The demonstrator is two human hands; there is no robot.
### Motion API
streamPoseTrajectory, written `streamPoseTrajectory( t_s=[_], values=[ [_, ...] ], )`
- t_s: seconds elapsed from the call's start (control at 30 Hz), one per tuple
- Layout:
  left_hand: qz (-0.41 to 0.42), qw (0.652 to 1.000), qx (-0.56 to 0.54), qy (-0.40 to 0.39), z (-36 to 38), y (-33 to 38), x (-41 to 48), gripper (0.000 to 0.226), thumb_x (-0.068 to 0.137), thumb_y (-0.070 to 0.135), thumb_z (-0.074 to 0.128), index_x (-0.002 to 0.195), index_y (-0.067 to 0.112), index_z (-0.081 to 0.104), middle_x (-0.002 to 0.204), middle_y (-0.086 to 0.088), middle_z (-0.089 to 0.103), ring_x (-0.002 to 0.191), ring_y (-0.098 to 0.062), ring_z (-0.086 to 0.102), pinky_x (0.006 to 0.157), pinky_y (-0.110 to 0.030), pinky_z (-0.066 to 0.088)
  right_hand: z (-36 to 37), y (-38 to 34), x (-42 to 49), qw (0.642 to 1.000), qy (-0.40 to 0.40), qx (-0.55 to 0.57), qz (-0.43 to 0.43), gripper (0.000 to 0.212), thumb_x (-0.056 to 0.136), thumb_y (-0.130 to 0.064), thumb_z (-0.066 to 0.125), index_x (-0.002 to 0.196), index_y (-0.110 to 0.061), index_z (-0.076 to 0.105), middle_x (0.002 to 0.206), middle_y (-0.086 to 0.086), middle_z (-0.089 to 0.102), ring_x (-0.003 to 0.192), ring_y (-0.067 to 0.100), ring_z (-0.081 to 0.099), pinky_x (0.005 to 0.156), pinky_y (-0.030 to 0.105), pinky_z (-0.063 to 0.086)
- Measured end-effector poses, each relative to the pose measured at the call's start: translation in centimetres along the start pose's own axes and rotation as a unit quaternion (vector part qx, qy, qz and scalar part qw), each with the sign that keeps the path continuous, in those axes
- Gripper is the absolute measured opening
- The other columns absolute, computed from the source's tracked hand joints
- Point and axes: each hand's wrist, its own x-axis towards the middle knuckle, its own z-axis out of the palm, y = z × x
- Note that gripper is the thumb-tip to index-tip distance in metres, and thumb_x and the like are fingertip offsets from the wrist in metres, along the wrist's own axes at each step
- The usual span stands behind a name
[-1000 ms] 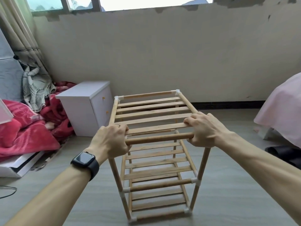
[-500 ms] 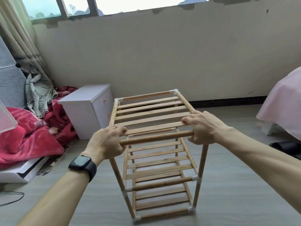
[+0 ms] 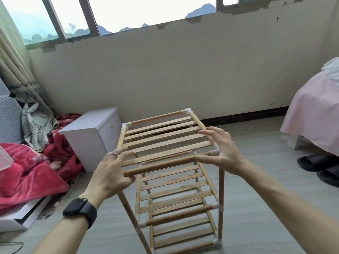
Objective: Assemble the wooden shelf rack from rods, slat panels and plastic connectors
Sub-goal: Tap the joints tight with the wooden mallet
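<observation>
One broad wall (image 3: 183, 70) of chalky, flaking plaster runs under the windows, above a floor (image 3: 266, 208) of grey wood-grain planks. A bed (image 3: 315, 114) draped in smooth pink cloth bulges in at the right edge, and a rumpled red blanket (image 3: 27, 176) with a fleecy nap lies heaped at the left.

The wooden rack (image 3: 165, 138) stands upright on the floor in the middle, just right of a boxy white cabinet (image 3: 91, 136). It has three tiers of flat pale slats, framed by round rods.

The left hand (image 3: 110, 175) rests over the rack's near left top corner. Its fingers are loosely spread across the slats and the thumb is under the near top rod (image 3: 161, 165), with no firm grip. The right hand (image 3: 222, 153) is at the near right corner with fingers wide and splayed, holding nothing. Whether it touches the wood cannot be told.

Black rubbery slippers (image 3: 319, 165) lie by the bed. A matte black watch (image 3: 80, 211) wraps the left wrist. White plastic connectors (image 3: 217, 206) cap the rod joints. A thin metal ring (image 3: 114, 154) circles one left finger.
</observation>
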Motion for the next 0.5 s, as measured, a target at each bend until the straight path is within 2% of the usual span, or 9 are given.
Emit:
streamPoseTrajectory(
  t_s=[0.03, 0.07, 0.1, 0.13, 0.23, 0.27, 0.33, 0.43, 0.5],
  values=[
    [-0.008, 0.999, -0.052, 0.000, -0.1, 0.2, -0.3, 0.086, 0.066, 0.065, 0.069, 0.144, 0.038, 0.046, 0.156, 0.006, 0.029, 0.140, -0.019, 0.030, 0.110, -0.047, 0.037, 0.4, 0.2, -0.8, 0.984, 0.024, 0.168, 0.060, 0.081, 0.065, -0.067, 0.069, 0.138, -0.039, 0.047, 0.144, -0.012, 0.041, 0.128, 0.003, 0.044, 0.101, 0.034, 0.039],
    [-0.018, 0.995, -0.103, -0.002, -0.2, 0.5, -0.5, 0.095, 0.059, 0.073, 0.070, 0.145, 0.038, 0.046, 0.159, 0.010, 0.020, 0.143, -0.017, 0.022, 0.111, -0.048, 0.032, 0.8, 0.3, -1.2, 0.945, 0.034, 0.301, 0.121, 0.077, 0.069, -0.065, 0.067, 0.137, -0.036, 0.047, 0.140, -0.008, 0.046, 0.121, 0.003, 0.052, 0.095, 0.034, 0.043],
    [-0.032, 0.988, -0.154, -0.005, -0.3, 0.7, -0.5, 0.100, 0.055, 0.078, 0.069, 0.144, 0.038, 0.047, 0.160, 0.012, 0.015, 0.143, -0.014, 0.019, 0.112, -0.048, 0.029, 1.2, 0.5, -1.3, 0.907, 0.039, 0.383, 0.171, 0.070, 0.076, -0.064, 0.063, 0.136, -0.030, 0.049, 0.133, 0.000, 0.052, 0.111, 0.009, 0.058, 0.090, 0.034, 0.045],
    [-0.055, 0.974, -0.218, -0.010, -0.3, 0.9, -0.5, 0.100, 0.054, 0.079, 0.069, 0.143, 0.037, 0.048, 0.160, 0.012, 0.015, 0.143, -0.012, 0.020, 0.112, -0.048, 0.029, 1.5, 0.6, -1.3, 0.888, 0.041, 0.408, 0.207, 0.064, 0.085, -0.063, 0.057, 0.135, -0.022, 0.051, 0.121, 0.005, 0.057, 0.098, 0.013, 0.062, 0.084, 0.034, 0.047],
    [-0.190, 0.877, -0.440, 0.035, -0.2, 1.2, 0.2, 0.083, 0.072, 0.069, 0.065, 0.142, 0.028, 0.049, 0.152, -0.001, 0.037, 0.135, -0.018, 0.041, 0.099, -0.045, 0.045, 2.3, 0.6, -0.3, 0.901, 0.075, 0.354, 0.241, 0.052, 0.102, -0.053, 0.047, 0.129, -0.010, 0.058, 0.078, 0.002, 0.056, 0.057, 0.008, 0.052, 0.053, 0.023, 0.044],
    [-0.251, 0.842, -0.474, 0.064, 0.1, 1.2, 0.5, 0.075, 0.082, 0.062, 0.064, 0.144, 0.023, 0.048, 0.144, -0.001, 0.047, 0.127, -0.022, 0.050, 0.092, -0.044, 0.050, 2.5, 0.7, 0.1, 0.902, 0.096, 0.338, 0.250, 0.049, 0.102, -0.050, 0.048, 0.125, -0.009, 0.061, 0.072, 0.001, 0.051, 0.052, 0.007, 0.046, 0.047, 0.022, 0.040],
    [-0.343, 0.799, -0.485, 0.092, 0.9, 1.3, 1.0, 0.054, 0.096, 0.045, 0.061, 0.141, 0.015, 0.051, 0.124, -0.003, 0.060, 0.102, -0.024, 0.064, 0.078, -0.042, 0.057, 3.1, 0.8, 0.4, 0.905, 0.133, 0.307, 0.261, 0.045, 0.100, -0.047, 0.050, 0.113, -0.007, 0.066, 0.067, 0.002, 0.050, 0.053, 0.010, 0.042, 0.047, 0.025, 0.037],
    [-0.382, 0.797, -0.456, 0.104, 2.2, 0.9, 1.8, 0.033, 0.097, 0.025, 0.064, 0.128, 0.014, 0.061, 0.088, -0.003, 0.063, 0.060, -0.015, 0.053, 0.048, -0.028, 0.047, 3.6, 0.8, 0.3, 0.907, 0.166, 0.287, 0.258, 0.036, 0.100, -0.044, 0.050, 0.102, -0.014, 0.069, 0.057, -0.005, 0.046, 0.053, 0.012, 0.043, 0.049, 0.028, 0.037],
    [-0.395, 0.801, -0.437, 0.105, 2.5, 0.4, 2.1, 0.032, 0.094, 0.018, 0.065, 0.126, 0.018, 0.060, 0.086, -0.005, 0.062, 0.054, -0.014, 0.047, 0.043, -0.026, 0.041, 3.8, 0.8, 0.2, 0.910, 0.174, 0.275, 0.257, 0.035, 0.100, -0.041, 0.050, 0.098, -0.012, 0.069, 0.054, -0.007, 0.045, 0.052, 0.012, 0.044, 0.050, 0.030, 0.038]
  ],
)
